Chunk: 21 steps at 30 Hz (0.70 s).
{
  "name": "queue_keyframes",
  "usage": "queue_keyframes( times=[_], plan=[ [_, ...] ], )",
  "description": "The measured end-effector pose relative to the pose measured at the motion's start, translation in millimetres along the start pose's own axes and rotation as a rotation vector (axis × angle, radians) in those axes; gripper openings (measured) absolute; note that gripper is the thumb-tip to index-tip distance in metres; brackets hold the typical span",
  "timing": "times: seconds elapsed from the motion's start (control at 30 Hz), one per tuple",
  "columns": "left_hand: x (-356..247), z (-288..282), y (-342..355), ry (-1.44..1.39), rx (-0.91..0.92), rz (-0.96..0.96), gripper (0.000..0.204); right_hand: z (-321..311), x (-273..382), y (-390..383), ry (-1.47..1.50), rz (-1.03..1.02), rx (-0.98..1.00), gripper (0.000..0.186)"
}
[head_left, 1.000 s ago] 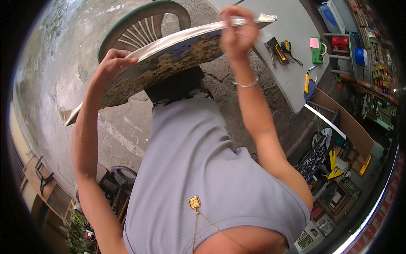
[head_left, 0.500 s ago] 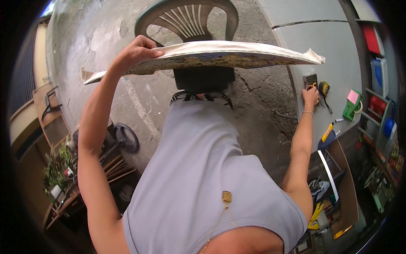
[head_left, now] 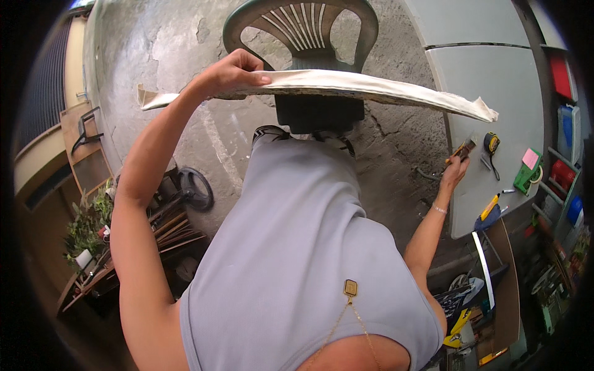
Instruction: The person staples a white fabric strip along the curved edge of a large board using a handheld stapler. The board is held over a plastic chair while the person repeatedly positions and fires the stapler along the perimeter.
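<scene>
Canvas panel [head_left: 346, 86] pinched in left hand [head_left: 232, 69] grip; right hand [head_left: 453, 171] grip around brush [head_left: 462, 150].

A cream-white canvas [head_left: 346, 86], edged with mottled brown and dark paint along its underside, is seen just above a dark green plastic chair [head_left: 303, 37] with a fanned, slatted back. Below the chair, a plain pale lilac-grey top [head_left: 297, 247] is worn, with a small gold pendant [head_left: 350, 287] on a fine gold chain. To the right of the chair, a light grey table [head_left: 495, 80] is seen, on which a yellow and black tape measure [head_left: 492, 143], a green block [head_left: 526, 173] with a pink note and an orange-handled tool [head_left: 461, 150] are found.
</scene>
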<state>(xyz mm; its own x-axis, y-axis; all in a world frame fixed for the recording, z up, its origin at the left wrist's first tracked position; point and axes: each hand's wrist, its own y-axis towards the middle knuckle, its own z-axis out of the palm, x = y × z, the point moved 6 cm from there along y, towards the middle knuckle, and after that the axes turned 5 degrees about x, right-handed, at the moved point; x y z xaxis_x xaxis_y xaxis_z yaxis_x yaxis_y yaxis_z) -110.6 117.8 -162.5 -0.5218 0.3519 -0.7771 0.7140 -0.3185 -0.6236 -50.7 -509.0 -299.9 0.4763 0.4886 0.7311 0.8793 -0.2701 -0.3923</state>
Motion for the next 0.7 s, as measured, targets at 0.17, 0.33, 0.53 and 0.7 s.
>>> queue_keyframes(
  times=[0.17,0.33,0.53,0.7],
  plan=[
    [-3,15,0,-0.057,0.196,-0.039,0.037,58,56,-139,0.564,0.05,0.062,0.027],
    [0,24,10,0.013,0.349,0.078,0.044,122,141,-265,0.542,-0.011,0.137,0.015],
    [9,53,15,0.08,0.574,0.199,0.049,194,228,-377,0.264,0.22,0.33,0.029],
    [18,59,6,0.022,0.526,0.221,0.047,231,275,-394,0.019,0.14,0.366,0.036]
  ],
)
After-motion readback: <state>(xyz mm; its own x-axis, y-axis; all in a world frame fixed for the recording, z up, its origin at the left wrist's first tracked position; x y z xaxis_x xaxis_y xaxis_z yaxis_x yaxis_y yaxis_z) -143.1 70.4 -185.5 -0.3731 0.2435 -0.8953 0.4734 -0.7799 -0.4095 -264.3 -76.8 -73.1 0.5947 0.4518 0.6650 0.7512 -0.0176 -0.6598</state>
